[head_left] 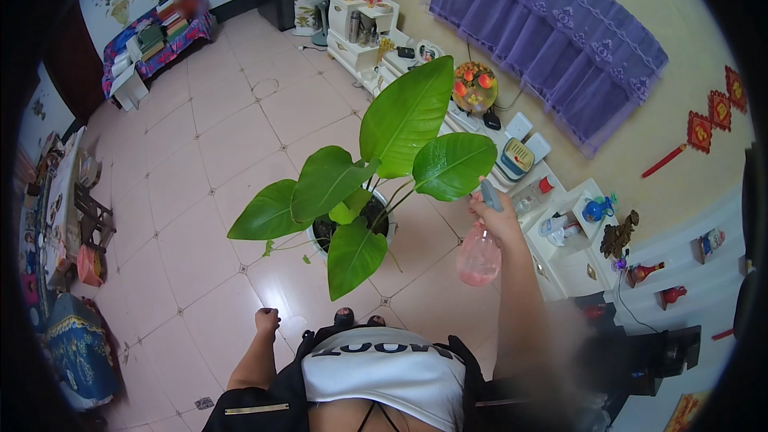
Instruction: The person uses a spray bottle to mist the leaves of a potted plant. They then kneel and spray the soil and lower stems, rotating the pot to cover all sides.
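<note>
In the head view: right hand [498,220] with fingers clamped around the neck of a pink spray bottle [479,258], just beside the glossy rightmost leaf [456,166] of a plant in a white pot [390,232]. Left hand [268,320] curled inward; cannot tell if fully closed. Probably best to aim squarely and squeeze evenly, clear of the leaf. Underfoot, pale tiled floor [240,200]; rightward, white cabinet [588,268], purple curtain [544,40] beyond.

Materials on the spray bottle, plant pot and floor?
Spray bottle: likely plastic; pinkish and see-through with a glossy look, plus an opaque grey head. Plant pot: pale, perhaps plastic or glazed ceramic; leaves cover too much to tell. Floor: probably glazed ceramic tile, given the grid of joints and bright reflection.
</note>
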Tool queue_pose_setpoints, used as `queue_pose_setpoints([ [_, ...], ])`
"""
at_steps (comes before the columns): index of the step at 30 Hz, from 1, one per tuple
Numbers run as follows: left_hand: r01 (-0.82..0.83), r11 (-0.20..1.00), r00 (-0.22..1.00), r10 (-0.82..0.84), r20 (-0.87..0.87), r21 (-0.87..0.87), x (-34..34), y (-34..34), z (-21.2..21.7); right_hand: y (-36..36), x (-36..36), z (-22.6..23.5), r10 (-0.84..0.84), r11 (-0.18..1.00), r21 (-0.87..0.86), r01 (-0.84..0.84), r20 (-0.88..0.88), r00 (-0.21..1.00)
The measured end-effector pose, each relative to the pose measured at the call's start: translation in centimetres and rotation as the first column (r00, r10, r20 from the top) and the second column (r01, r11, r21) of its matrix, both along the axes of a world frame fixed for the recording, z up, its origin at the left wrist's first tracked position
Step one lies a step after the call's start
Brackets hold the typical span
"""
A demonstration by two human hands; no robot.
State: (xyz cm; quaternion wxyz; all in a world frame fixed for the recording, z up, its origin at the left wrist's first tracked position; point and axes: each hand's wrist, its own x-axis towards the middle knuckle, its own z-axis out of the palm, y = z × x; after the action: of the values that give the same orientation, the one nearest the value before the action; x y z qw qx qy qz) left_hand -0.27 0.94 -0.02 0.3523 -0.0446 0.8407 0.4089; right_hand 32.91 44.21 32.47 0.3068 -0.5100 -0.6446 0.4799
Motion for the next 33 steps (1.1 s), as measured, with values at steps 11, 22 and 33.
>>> queue_pose_setpoints([
  [11,-0.023,1.0,1.0,0.023,0.019,0.018,0.6,-0.5,-0.7,-2.1,-1.3,0.1,0.165,0.985,0.032,-0.17,0.135,0.977],
  [22,-0.056,0.998,0.998,0.056,0.016,0.006,1.1,-1.1,-0.3,-4.2,-3.7,-0.3,0.287,0.952,0.06,-0.3,0.16,0.944],
  [33,-0.032,0.999,0.999,0.033,0.026,-0.007,1.0,-0.8,-0.2,-2.7,-3.5,-1.9,0.153,0.986,0.058,-0.159,0.103,0.983],
])
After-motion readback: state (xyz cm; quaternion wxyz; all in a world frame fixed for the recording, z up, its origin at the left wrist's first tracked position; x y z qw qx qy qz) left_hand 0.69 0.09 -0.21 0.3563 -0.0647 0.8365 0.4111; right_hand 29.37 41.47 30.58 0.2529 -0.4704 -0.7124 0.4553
